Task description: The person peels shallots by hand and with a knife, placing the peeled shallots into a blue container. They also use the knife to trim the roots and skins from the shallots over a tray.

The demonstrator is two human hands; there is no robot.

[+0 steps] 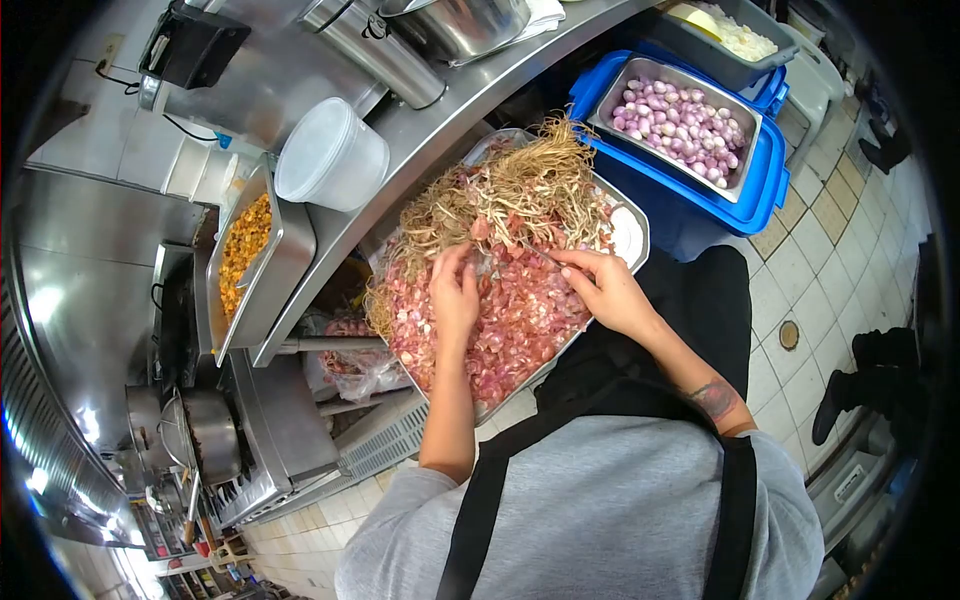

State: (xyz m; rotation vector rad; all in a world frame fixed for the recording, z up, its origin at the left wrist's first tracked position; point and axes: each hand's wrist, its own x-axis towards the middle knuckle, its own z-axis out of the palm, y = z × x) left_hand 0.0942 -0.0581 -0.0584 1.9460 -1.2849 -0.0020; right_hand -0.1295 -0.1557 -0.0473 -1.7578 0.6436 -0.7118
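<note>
Head view: unpeeled shallots point(500, 345) fill the near part of the metal tray point(537, 374) in front of the person, dried roots point(480, 200) heaped at the tray's far end. Left hand point(455, 285) is over the tray's left half with fingers bent down at the shallots, can't tell if it grips one; right hand point(605, 285), at the tray's right side, pinches a thin dark tool point(544, 259), type unclear. Right of the tray, peeled shallots point(690, 130) sit in a steel pan atop a blue bin point(690, 225); left of it, a white tub point(335, 155) stands on the worktop point(425, 130).
</note>
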